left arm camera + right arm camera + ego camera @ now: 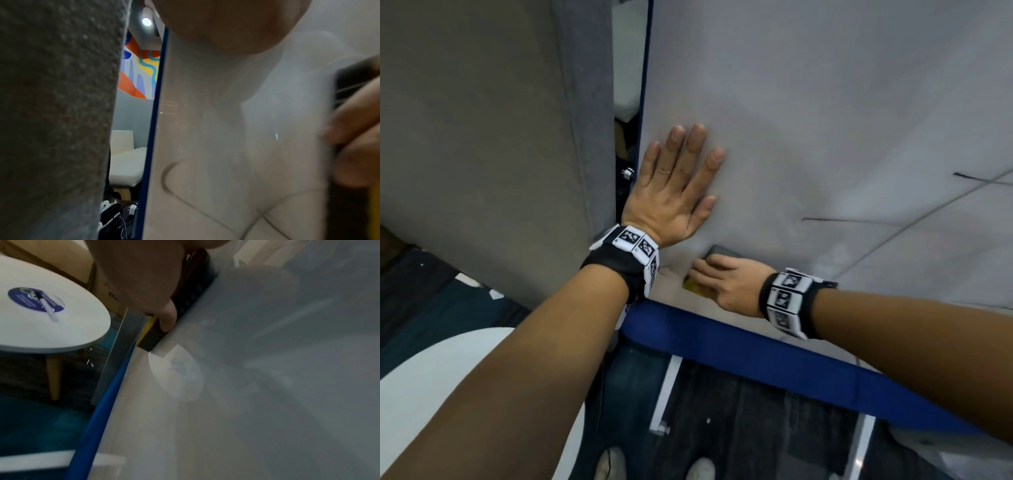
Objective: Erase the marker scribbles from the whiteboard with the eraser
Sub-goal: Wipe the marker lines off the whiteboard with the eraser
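A blue-framed whiteboard [825, 102] stands upright before me. My left hand [674, 181] lies flat on it near its left edge, fingers straight and spread. My right hand [722, 279] grips a dark eraser with a yellow back [693, 286] and presses it to the board's lower left corner, just above the bottom frame. In the right wrist view the eraser [152, 337] lies against the board beside the blue frame [98, 410]. Thin marker lines [859, 219] remain at the right, and a curved mark [166, 178] shows in the left wrist view.
A grey fabric partition [500, 137] stands just left of the board. A round white table [41, 318] with a marker on it sits behind, on wooden legs. The board's white stand legs [666, 394] cross the dark carpet, near my shoes [698, 469].
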`<state>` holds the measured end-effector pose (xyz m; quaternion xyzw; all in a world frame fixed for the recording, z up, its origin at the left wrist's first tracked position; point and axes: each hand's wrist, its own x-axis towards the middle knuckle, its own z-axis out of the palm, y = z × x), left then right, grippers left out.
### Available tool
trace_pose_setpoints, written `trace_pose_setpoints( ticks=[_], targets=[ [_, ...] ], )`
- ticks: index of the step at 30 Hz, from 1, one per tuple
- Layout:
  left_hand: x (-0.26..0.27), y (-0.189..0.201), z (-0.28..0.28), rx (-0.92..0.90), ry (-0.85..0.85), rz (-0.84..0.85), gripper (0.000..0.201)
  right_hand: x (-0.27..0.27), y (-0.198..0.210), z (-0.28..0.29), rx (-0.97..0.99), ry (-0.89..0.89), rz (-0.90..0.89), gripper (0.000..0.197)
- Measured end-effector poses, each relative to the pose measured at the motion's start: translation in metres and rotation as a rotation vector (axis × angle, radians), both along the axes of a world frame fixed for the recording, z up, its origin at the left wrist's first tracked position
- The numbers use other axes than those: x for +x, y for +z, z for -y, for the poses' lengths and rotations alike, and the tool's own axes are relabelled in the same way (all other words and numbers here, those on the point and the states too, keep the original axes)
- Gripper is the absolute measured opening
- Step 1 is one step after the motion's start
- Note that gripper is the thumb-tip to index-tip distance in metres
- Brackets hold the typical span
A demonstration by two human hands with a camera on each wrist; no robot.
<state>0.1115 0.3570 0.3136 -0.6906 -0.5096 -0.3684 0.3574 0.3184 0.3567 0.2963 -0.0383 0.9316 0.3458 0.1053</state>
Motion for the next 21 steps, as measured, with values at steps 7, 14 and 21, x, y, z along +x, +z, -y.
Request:
trace_pose_setpoints(
  ticks=[7, 14, 21],
  targets=[
    [0.000, -0.003, 0.001, -0.002, 0.006, 0.020, 0.073, -0.028, -0.020, 0.013, -0.070, -0.065, -0.027, 0.061],
    [0.007, -0.007, -0.002, 0.054, 0.036, 0.082, 0.069, 0.067, -0.007, 0.006, -0.040, -0.061, 0.210, 0.046],
    [0.011, -0.010, 0.002, 0.017, 0.061, 0.086, 0.068, -0.017, -0.037, -0.002, 0.086, 0.023, 0.197, 0.043]
  ],
)
